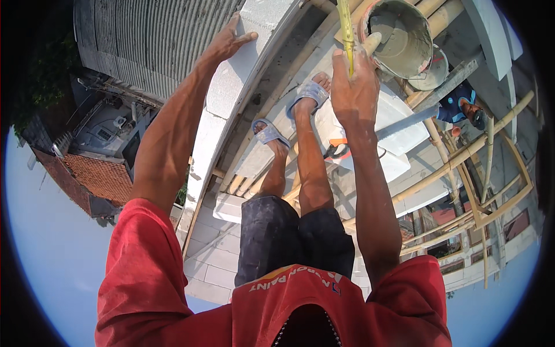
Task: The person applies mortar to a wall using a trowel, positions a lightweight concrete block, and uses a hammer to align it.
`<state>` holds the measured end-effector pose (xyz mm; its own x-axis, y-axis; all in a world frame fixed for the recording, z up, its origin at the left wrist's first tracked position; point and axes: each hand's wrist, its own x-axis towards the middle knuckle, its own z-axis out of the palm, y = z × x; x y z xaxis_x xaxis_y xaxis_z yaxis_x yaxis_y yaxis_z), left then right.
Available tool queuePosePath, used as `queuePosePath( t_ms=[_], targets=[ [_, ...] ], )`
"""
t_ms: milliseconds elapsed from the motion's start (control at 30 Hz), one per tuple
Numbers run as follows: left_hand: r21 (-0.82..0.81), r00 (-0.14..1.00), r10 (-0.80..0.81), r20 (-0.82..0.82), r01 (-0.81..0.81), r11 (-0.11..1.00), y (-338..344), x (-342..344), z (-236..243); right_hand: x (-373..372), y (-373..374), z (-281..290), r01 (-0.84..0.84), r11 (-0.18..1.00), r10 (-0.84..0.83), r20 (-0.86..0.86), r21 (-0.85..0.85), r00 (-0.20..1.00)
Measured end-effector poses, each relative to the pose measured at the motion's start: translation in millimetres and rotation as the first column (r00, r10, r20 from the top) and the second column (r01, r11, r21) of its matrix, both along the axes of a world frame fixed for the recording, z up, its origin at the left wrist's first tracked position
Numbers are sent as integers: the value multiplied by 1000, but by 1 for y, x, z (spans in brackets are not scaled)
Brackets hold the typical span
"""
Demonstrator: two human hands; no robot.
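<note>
My left hand lies on a white block wall, thumb spread from the other fingers, holding nothing. My right hand is closed around a long, thin yellow-green strip or stick that runs up out of the picture; whether it is stiff or soft I cannot tell. Just right of that hand stands a bucket with grey wet mortar inside. Under my right forearm lies a handsaw with an orange and black handle, next to white blocks. My sandalled feet stand on a plank platform.
Bamboo poles form scaffolding on the right. A second bucket sits behind the first. Far below at right is another person in dark blue. Beyond the wall, a corrugated roof and tiled roof lie lower.
</note>
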<state>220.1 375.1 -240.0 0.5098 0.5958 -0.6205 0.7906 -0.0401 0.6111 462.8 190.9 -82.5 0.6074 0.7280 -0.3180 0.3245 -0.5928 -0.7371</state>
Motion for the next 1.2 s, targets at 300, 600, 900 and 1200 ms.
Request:
queuePosePath(
  t_ms=[300, 600, 900, 1200],
  targets=[
    [26, 992, 110, 55, -112, 993, -38, -44, -10, 38, 207, -3, -792, 577, 817, 145, -198, 558],
    [298, 737, 525, -425, -434, 850, -161, -120, 18, -34, 271, -17, -884, 223, 959, -71, -411, 274],
    [154, 742, 607, -285, -589, 793, -177, -138, 19, -87, 296, -52, -847, 77, 987, -79, -527, 139],
    [116, 696, 645, -317, -646, 754, -168, -135, 32, -131, 329, -128, -747, -51, 977, 121, -663, -173]
  ],
)
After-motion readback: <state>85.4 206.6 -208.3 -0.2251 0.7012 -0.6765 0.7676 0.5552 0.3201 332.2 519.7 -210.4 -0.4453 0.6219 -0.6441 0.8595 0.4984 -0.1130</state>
